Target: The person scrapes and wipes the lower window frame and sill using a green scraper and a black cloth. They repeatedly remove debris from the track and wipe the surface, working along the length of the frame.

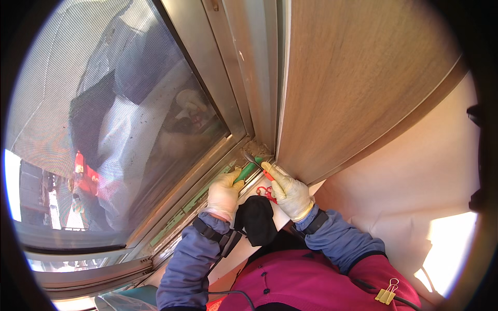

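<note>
My left hand [224, 196], in a pale glove, grips a green tool [247, 171] by its lower end. The tool slants up toward the corner of the window track. A slim tool with a red handle [268, 175] and a dark, flattened head [249, 157] is held in my right hand [290, 191], also gloved. Its dark head crosses the upper end of the green tool. Just beyond both tips, brown dirt [255, 147] lies in the corner of the metal window frame [229, 155]. Whether either tool touches the dirt, I cannot tell.
A mesh-screened window [128, 116] is at left, a wood-grain panel [362, 77] at right. Red cord-like trim [264, 191] lies on the white sill [281, 215], near a black cloth-like item [256, 221]. A cable [233, 291] runs by my left sleeve; a binder clip [386, 293] hangs at right.
</note>
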A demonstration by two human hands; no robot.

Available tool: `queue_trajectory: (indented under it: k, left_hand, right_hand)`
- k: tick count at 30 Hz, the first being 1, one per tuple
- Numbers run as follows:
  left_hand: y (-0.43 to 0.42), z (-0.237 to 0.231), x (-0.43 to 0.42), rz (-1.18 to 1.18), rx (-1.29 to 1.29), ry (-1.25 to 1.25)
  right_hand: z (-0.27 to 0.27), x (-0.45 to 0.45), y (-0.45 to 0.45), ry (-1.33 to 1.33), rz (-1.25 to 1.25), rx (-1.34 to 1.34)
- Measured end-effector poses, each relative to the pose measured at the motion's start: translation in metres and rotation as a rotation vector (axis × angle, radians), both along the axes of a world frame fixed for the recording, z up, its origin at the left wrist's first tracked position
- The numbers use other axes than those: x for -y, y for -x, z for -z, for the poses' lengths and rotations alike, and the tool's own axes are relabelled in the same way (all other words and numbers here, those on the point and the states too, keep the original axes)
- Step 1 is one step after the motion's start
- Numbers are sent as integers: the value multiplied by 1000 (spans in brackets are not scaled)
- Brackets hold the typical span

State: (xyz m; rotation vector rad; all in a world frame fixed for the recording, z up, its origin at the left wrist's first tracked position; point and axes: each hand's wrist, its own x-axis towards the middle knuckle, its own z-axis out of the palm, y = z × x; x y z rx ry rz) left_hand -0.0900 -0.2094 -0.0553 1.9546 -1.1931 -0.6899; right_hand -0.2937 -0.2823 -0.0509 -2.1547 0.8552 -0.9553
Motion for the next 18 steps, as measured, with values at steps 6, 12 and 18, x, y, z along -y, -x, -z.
queue_trajectory:
  k: [6, 12, 18]
  left_hand:
    - [-5, -1, -7, -21, -92, 49]
    - [-7, 1, -1, 77, 25, 49]
    - [-5, 1, 9, 111, 144, 18]
  right_hand:
    - [0, -2, 2, -208, -29, 5]
    - [0, -2, 1, -183, -18, 23]
    - [-2, -1, 3, -218, -11, -97]
